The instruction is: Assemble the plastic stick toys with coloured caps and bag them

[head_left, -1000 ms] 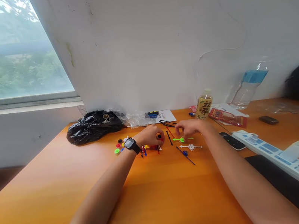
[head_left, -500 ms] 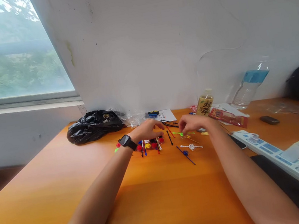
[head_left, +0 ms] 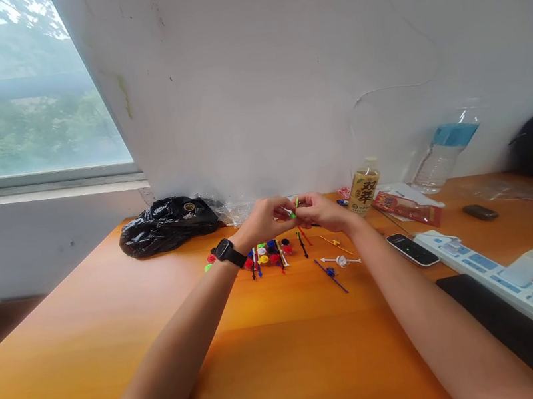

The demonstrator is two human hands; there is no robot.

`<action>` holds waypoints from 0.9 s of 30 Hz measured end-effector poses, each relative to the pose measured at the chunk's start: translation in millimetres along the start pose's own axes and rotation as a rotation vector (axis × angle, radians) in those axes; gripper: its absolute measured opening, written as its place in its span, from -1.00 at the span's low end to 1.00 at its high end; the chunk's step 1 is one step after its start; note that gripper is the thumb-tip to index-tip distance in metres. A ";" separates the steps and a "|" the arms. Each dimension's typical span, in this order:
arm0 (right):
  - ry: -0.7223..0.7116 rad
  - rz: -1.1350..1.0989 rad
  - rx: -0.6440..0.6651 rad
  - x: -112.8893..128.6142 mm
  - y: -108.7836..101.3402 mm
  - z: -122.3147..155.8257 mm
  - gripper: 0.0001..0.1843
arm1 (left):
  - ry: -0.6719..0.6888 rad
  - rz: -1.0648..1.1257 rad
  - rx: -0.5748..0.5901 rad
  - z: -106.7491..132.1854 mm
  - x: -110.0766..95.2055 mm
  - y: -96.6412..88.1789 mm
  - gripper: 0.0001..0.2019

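Left of the yellow-labelled bottle (head_left: 365, 192), above the table (head_left: 284, 372), I have the left hand (head_left: 266, 220) and the right hand (head_left: 321, 211) close together, each grip narrow and pinching a small green piece (head_left: 296, 202). Most of it is covered, so I cannot tell whether it is one part or two. Uneven pressure could make it spring loose, and a hard twist could bend the slim bit that shows. If dropped, it might get lost among loose parts: left of the bottle, on its near side, lie the white arrow piece (head_left: 342, 261), the blue piece (head_left: 330, 273) and, farthest from it, the mixed coloured pieces (head_left: 264, 260). The wristwatch (head_left: 225, 252) sits beside these, so a low sweep could scatter them. An outward swing of the right hand might tip the bottle.
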State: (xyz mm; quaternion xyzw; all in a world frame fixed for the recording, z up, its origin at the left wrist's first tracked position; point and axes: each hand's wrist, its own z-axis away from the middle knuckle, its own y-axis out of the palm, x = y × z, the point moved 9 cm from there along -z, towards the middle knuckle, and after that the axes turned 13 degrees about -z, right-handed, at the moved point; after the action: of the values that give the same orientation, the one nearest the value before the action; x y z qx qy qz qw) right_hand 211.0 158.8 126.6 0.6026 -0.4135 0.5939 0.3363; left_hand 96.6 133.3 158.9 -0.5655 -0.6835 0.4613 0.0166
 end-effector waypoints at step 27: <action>0.363 0.935 -0.111 -73.3 -41.3 -6.3 -0.40 | 0.011 -0.087 0.527 28.9 13.9 83.9 -0.77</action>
State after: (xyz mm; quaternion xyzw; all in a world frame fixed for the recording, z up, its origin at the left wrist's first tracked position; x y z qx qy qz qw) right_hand 248.8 189.6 57.7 0.2212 -0.6050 0.7533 0.1323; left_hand 139.5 121.2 80.8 -0.5142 -0.5632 0.6192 0.1869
